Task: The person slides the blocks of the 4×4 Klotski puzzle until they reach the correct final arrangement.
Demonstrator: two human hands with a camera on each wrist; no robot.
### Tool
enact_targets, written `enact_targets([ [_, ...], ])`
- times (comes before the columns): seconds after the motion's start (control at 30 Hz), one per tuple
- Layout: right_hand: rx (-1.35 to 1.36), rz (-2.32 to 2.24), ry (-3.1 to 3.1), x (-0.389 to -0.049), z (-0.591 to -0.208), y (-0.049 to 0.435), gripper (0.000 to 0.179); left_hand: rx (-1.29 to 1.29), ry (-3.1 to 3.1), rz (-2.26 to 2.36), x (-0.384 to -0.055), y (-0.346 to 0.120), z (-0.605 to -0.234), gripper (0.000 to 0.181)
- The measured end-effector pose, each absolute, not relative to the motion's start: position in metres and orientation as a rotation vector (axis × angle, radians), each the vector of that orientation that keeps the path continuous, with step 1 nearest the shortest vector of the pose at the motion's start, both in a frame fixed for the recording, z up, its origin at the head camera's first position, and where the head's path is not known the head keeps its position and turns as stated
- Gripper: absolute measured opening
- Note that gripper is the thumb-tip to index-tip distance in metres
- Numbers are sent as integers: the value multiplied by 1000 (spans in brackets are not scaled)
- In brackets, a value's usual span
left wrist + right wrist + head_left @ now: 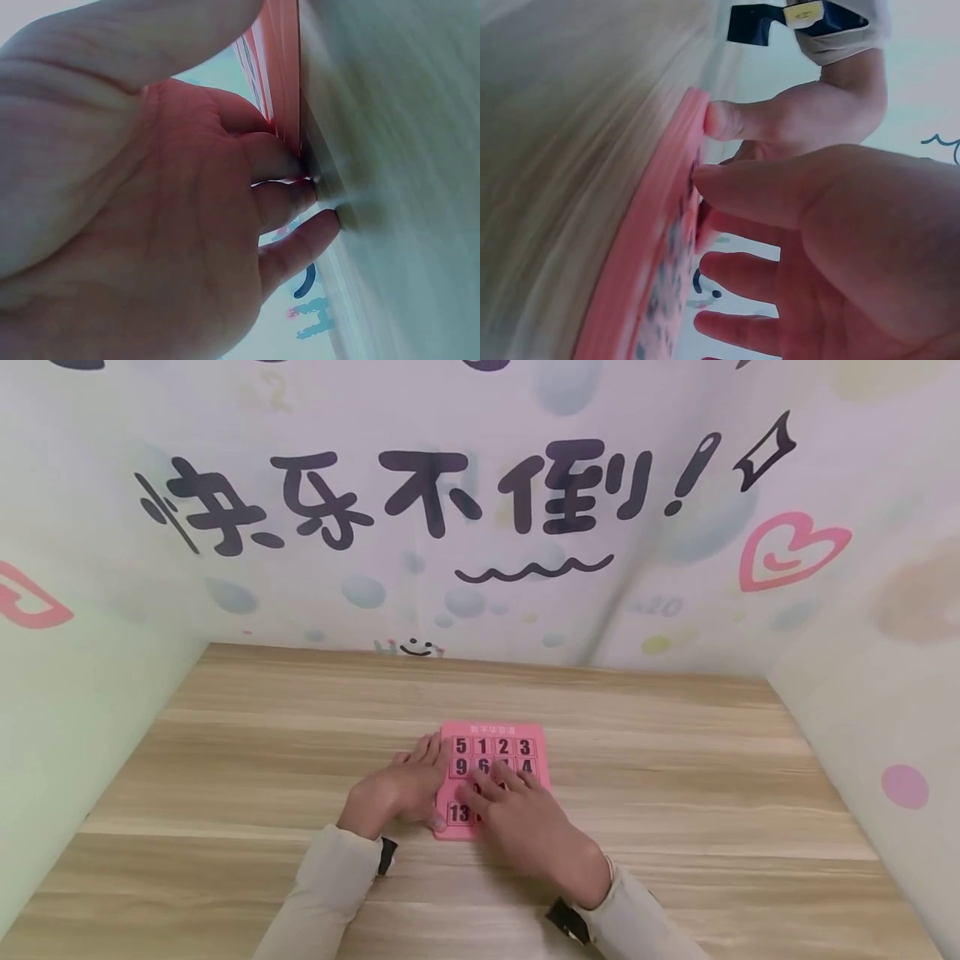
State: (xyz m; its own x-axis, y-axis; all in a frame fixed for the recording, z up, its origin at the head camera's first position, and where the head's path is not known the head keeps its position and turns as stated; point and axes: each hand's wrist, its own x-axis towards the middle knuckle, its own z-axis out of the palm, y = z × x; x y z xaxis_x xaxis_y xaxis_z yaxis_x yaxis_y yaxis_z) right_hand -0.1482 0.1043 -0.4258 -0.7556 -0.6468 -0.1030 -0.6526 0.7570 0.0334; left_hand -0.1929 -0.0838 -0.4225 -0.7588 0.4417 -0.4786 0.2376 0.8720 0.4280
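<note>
A pink number sliding puzzle (482, 757) lies flat on the wooden table, its top rows showing 5, 1, 2, 3 and 9, 6. My left hand (405, 787) holds its left side, with the thumb on the near left corner and fingers along the edge. In the left wrist view, fingertips of that hand (187, 202) reach down to the tabletop beside the pink edge. Over the lower right tiles spreads my right hand (528, 827), covering several of them. The right wrist view shows its thumb (742, 187) touching the tile face, other fingers loosely bent.
The wooden tabletop (675, 760) extends around the puzzle on every side. Behind it stands a white printed backdrop (420, 602) with large black characters, and pale side walls (885, 710) close in left and right. Light sleeves (322, 877) with dark straps cover both wrists.
</note>
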Motion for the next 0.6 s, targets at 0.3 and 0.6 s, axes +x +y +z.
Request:
enact_targets([
  [0.3,-958,24,2843,-158,-429,99,46,506,2453,442,-193,-83,-424,106],
  [0.6,-947,100,2817,-159,-431,97,45,505,2459,450,-194,-83,-424,106],
])
